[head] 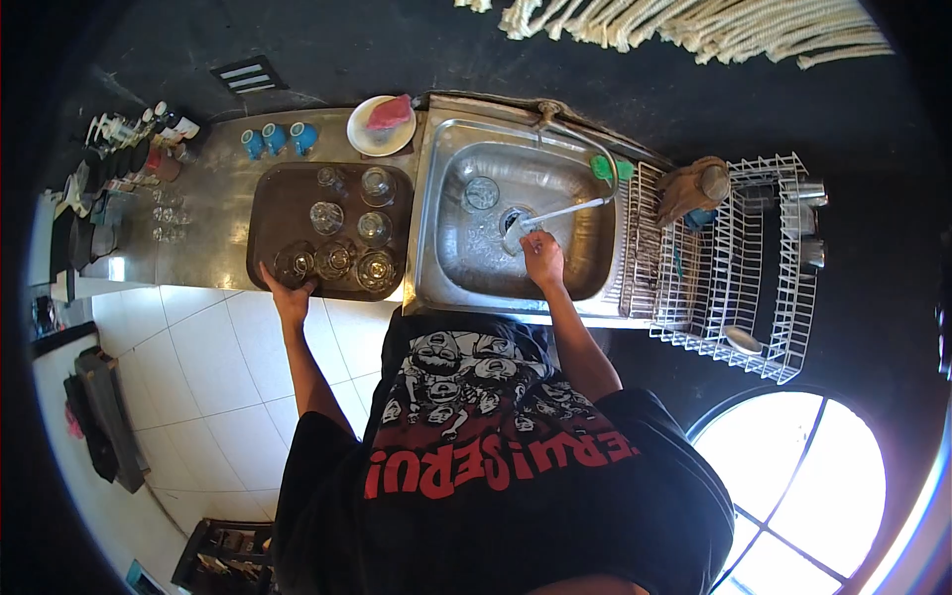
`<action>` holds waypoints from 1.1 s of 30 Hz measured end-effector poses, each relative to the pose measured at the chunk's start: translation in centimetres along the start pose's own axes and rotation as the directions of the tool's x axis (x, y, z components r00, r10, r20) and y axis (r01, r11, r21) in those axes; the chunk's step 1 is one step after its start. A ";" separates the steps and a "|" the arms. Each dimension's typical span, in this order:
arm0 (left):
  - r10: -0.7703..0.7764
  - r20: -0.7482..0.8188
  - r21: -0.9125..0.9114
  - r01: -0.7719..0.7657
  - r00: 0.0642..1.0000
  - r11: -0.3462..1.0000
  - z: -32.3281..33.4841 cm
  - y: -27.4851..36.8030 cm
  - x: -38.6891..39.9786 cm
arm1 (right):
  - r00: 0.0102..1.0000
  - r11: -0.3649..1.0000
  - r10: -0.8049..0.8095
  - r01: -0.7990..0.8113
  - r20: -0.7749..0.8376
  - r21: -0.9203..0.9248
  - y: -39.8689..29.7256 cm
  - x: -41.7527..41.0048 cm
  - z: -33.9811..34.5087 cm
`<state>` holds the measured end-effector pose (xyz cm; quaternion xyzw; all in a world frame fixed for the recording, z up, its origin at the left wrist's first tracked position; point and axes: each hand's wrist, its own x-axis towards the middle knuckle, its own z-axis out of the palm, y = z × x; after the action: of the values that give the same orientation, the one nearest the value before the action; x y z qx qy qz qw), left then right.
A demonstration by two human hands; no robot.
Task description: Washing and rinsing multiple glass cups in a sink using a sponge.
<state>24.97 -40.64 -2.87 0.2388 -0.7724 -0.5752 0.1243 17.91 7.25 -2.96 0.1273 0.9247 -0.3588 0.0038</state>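
Note:
In the stainless steel sink [461,260], my right hand [544,257] grips a clear glass [518,236] over the drain. Water runs from the curved faucet [614,167] into or onto this glass. Another clear glass [482,193] stands in the basin's left part. My left hand [291,295] is at the near rim of a brown tray [279,201], thumb and index finger spread close to a glass cup [295,260]. Whether it grips the rim or the cup cannot be made out. Several clear glasses and cups stand on the tray.
Behind the tray are blue cups [274,138] and a white bowl [358,137] with a pink cloth [389,113]. A green scrubber [611,168] lies by the faucet. Right of the sink is a white wire dish rack [699,297] with a brown cloth [680,190]. Bottles [175,126] crowd the counter's left end.

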 end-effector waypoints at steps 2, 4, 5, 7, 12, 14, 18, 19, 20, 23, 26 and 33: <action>0.022 -0.016 0.011 -0.022 1.000 1.000 -1.6 -1.8 0.0 | 1.000 0.997 -0.031 0.031 -0.004 0.067 0.6 0.3 0.3; -0.064 -0.173 -0.083 0.050 0.983 0.995 -2.3 -1.6 0.0 | 1.000 0.995 0.001 0.000 -0.007 0.104 1.3 0.5 0.4; -0.164 -0.322 -0.190 0.106 0.933 0.976 -2.4 -1.5 0.2 | 1.000 0.990 0.026 -0.025 -0.006 0.139 1.7 0.6 0.4; -0.078 -0.598 -0.046 0.063 0.798 0.997 -0.4 4.1 -0.3 | 0.995 0.952 0.092 -0.100 0.040 0.288 3.6 0.9 0.7; 0.163 -0.734 -0.011 -0.252 0.659 0.968 5.7 11.1 -1.4 | 0.919 0.608 0.214 -0.392 0.332 0.691 5.6 1.6 0.4; 0.191 -0.595 -0.029 -0.258 0.780 0.966 10.2 14.7 -2.6 | 0.865 0.372 0.291 -0.496 0.409 0.784 5.0 1.8 -0.7; 0.310 -0.060 -0.096 -0.315 0.949 0.944 20.1 16.8 -4.9 | 0.830 0.224 0.267 -0.547 0.489 0.807 6.0 3.5 -2.3; 0.242 0.177 -0.134 -0.220 0.954 0.966 22.4 15.8 -5.5 | 0.830 0.121 0.201 -0.548 0.520 0.828 6.4 3.9 -2.7; 0.187 0.390 -0.106 -0.157 0.902 0.982 25.0 16.3 -6.3 | 0.830 0.018 0.135 -0.549 0.542 0.836 7.0 4.3 -3.0; 0.059 0.743 0.087 -0.183 0.667 0.979 32.2 14.9 -8.2 | 0.777 -0.239 0.122 -0.581 0.618 0.778 8.0 5.1 -3.8; 0.284 0.789 0.023 -0.489 0.545 0.872 37.9 14.0 -9.5 | 0.661 -0.272 0.279 -0.641 0.697 0.718 7.6 5.6 -4.7; 0.088 0.758 0.349 -0.515 0.647 0.783 45.1 16.6 -11.0 | 0.716 -0.422 0.168 -0.569 0.677 0.706 10.7 5.3 -4.6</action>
<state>9.57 6.08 -0.09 -0.1140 -0.9168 -0.3503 -0.1542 15.76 19.12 -7.17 0.3488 0.1620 -0.9104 0.1522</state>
